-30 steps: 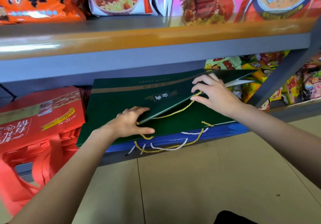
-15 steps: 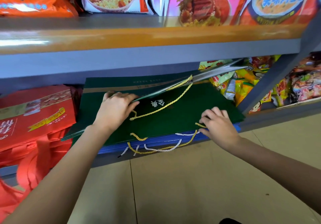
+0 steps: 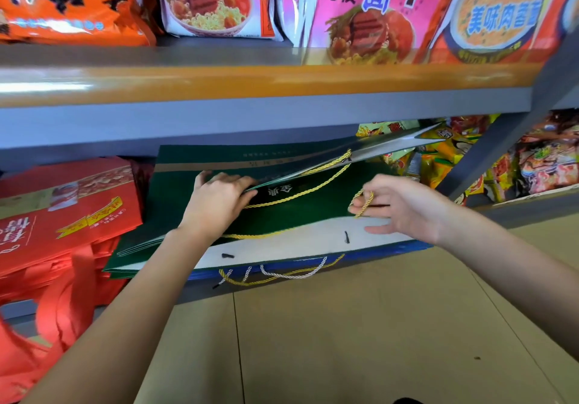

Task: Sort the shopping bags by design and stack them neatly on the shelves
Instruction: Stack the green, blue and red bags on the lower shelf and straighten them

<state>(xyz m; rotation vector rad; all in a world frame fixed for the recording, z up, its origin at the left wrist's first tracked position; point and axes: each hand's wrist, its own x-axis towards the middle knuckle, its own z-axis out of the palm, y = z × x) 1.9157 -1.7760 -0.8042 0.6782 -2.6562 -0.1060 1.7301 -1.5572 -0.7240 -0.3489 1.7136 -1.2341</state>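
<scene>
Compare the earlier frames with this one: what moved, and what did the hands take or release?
The right hand left the top green bag's far edge, came down to the stack's front and now pinches a gold cord handle. The left hand moved from the front edge up under the top bag, whose right side rose. The white inside of a lower bag's mouth now shows. Red bags and blue bags stayed.

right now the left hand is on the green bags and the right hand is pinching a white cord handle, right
Not quite. In the head view the left hand rests on the green bags, but the cord handle the right hand pinches is yellow, not white.
</scene>
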